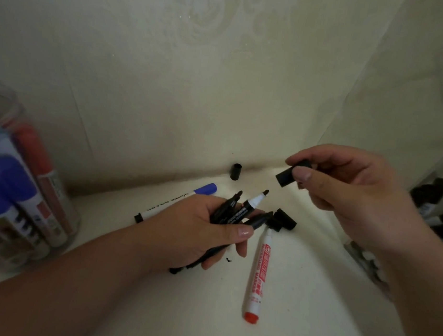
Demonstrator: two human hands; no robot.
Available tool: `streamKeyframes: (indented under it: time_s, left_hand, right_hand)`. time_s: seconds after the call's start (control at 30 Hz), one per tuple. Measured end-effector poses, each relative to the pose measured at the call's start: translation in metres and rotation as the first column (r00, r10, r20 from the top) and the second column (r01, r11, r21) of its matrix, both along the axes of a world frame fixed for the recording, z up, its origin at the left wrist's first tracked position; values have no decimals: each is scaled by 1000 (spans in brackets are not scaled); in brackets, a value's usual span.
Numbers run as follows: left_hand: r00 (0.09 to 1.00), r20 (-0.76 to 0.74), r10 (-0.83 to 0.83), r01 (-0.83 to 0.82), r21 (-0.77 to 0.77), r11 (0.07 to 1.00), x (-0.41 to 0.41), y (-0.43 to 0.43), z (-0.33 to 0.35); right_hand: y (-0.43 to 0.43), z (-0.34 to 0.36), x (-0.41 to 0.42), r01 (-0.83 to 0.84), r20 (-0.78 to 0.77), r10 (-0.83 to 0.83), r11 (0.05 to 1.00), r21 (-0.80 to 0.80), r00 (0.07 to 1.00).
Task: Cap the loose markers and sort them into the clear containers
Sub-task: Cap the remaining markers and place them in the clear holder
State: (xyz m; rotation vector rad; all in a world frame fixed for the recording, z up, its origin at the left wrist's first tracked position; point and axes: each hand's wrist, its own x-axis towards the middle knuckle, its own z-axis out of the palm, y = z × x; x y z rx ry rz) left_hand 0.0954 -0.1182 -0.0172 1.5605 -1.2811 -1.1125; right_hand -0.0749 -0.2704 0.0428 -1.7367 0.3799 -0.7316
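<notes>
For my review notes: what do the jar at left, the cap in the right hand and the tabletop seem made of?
Jar: likely clear plastic, glossy; the markers inside show through its wall. Cap, pinched by the right hand: apparently black plastic, matte, no glint. Tabletop: smooth cream surface with a soft sheen; material unclear.

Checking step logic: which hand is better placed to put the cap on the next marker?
Right. The right hand pinches a black cap close to the bare tips of the markers, which the left hand grips in a bundle.
</notes>
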Motion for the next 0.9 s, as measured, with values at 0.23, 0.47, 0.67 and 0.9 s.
streamKeyframes:
  time_s: [0.23, 0.47, 0.67, 0.9]
  left_hand:
    - [999, 43, 32, -34, 35, 999, -8, -1, 4]
    - [988, 108, 113, -113, -3, 994, -16, 2, 3]
    - [992, 71, 108, -108, -11, 994, -18, 2, 4]
    - [992, 115, 53, -55, 18, 998, -25, 3, 12]
  right_hand:
    - [8, -1, -1, -176, -300, 135, 978, -114, 944]
    - [15, 10, -3, -198, -401, 97, 956, -217, 911]
    - [13, 10, 0, -102, -394, -11, 958, -266, 919]
    - [-3, 14, -12, -157, -226, 118, 974, -163, 967]
